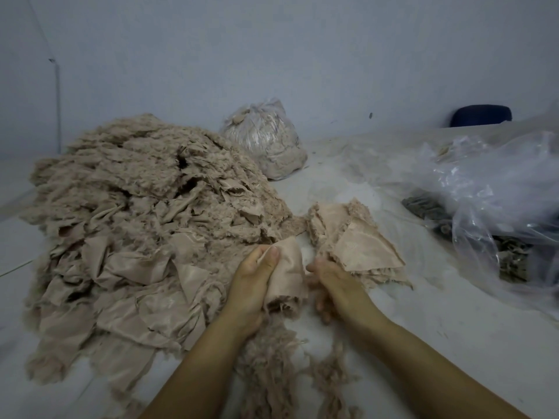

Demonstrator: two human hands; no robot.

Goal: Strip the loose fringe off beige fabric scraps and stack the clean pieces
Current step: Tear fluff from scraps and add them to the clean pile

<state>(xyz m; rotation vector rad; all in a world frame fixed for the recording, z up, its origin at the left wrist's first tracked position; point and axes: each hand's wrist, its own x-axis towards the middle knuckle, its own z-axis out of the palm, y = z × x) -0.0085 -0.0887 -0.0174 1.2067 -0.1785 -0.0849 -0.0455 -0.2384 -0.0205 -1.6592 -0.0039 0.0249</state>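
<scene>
On the left, a very big heap of beige scraps (145, 225) is lying on the pale floor (423, 343), and most of them are looking fuzzy at the edges. I think nearly all the work is waiting there. In the middle, the left hand (257, 276) is pinching one beige scrap (287, 270), with fringe hanging from its lower edge. Pulled-off fringe (272, 358) is lying under the arms. The right hand (332, 282) is curling beside the scrap; I cannot tell what it is holding. Just right, a small stack of clean pieces (354, 240) is growing. Far right, a plastic bag (499, 189) is lying.
</scene>
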